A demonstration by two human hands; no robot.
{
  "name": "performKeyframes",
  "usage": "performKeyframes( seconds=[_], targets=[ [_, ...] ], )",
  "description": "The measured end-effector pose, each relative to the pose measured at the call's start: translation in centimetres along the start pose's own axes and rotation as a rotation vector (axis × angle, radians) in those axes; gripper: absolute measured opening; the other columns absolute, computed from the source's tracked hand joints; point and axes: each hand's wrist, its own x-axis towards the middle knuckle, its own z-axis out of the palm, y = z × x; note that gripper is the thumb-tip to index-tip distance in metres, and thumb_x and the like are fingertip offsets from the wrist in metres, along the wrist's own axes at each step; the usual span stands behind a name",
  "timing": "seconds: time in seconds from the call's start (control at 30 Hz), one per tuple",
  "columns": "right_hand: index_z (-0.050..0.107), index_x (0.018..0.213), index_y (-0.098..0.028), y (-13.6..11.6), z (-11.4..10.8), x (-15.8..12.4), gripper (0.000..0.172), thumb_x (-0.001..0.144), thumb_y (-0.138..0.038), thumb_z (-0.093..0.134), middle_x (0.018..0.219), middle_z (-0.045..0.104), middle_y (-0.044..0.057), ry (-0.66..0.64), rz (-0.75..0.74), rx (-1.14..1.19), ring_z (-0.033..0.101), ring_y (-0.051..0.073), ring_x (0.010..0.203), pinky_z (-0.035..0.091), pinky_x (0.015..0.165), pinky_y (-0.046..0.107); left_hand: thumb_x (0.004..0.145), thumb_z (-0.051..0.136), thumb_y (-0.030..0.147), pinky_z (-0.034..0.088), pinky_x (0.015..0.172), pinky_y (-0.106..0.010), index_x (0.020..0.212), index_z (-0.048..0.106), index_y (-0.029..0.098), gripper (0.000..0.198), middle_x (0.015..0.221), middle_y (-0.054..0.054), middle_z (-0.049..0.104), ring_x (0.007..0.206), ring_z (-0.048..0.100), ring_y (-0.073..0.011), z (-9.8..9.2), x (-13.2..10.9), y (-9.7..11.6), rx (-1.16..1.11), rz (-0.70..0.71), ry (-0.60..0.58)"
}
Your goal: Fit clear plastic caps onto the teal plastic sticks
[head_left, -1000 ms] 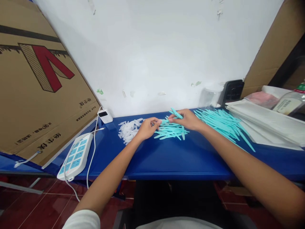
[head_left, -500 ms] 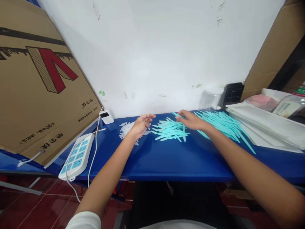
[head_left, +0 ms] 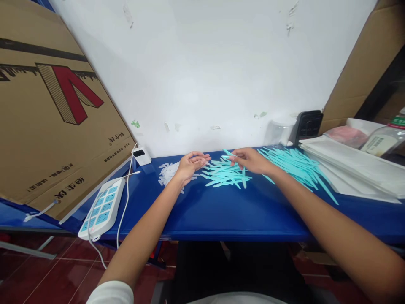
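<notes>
My left hand is over the right side of a pile of small translucent plastic pieces. Its fingers point right, and a small pale piece appears pinched at the fingertips, partly hidden. In my right hand, thumb and fingers close on a slim turquoise plastic stick, whose tip points up and left. A second turquoise tip shows just beneath it. Below and between both hands lies a pile of turquoise sticks. A larger heap of similar sticks spreads to the right of my right hand.
A white power strip with cables and a small white device are at the left of the blue table. Cardboard stands at left. White sheets, a clear jar and a bottle are at right.
My right hand has moved left with the turquoise stick, over the middle pile. My left hand has shifted slightly right, so the two hands are closer together.
</notes>
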Motion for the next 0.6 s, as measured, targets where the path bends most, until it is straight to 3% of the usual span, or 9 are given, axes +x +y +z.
performKeyframes(
  seconds=[0.3,0.5,0.6],
  targets=[
    [0.066,0.09,-0.018,-0.4,1.4,0.0,0.05,0.089,-0.068,0.056,0.086,0.075,0.006,-0.068,-0.017,0.072,0.055,0.013,0.054,0.042,0.052,0.026,0.075,0.09,0.032,0.059,0.098,-0.045,0.113,0.062,0.012,0.051,0.111,-0.017,0.076,0.097,0.076,-0.0237,0.2,0.1,-0.4,0.076,-0.004,0.008],
    [0.069,0.089,-0.02,-0.6,0.8,0.0,0.052,0.085,-0.071,0.059,0.083,0.075,0.005,-0.019,-0.012,0.082,0.054,0.013,0.053,0.043,0.053,0.028,0.08,0.086,0.036,0.062,0.084,-0.04,0.117,0.06,0.015,0.049,0.106,-0.01,0.07,0.098,0.075,-0.027,0.6,0.0,-0.2,0.076,-0.046,0.007],
    [0.07,0.09,-0.02,-0.5,0.7,0.0,0.053,0.085,-0.071,0.059,0.083,0.075,0.005,-0.024,0.006,0.075,0.054,0.013,0.053,0.042,0.053,0.028,0.081,0.083,0.033,0.059,0.078,-0.032,0.116,0.06,0.016,0.045,0.099,-0.006,0.066,0.095,0.074,-0.0218,0.5,0.1,-0.4,0.079,-0.063,0.033]
  ],
)
